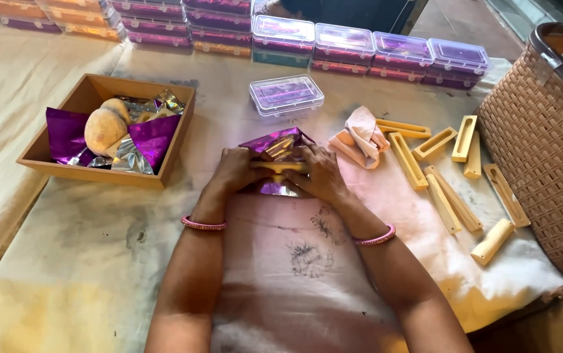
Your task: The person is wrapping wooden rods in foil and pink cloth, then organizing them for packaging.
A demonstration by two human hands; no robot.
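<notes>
Presently, a purple foil sheet is pinched closed over a pale yellow mould by the left hand and right hand, on the cloth-covered table. Wrapping is judged partly done: the foil stands unfolded at the top. Beyond, a clear lidded box lies single; stacked purple-filled boxes line the far edge. Loose foil sits in a wooden tray at left.

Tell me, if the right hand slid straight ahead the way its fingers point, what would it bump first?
The right hand points up and left into the purple foil it presses. Beyond that, probably the clear plastic box, though depth is hard to judge.
</notes>
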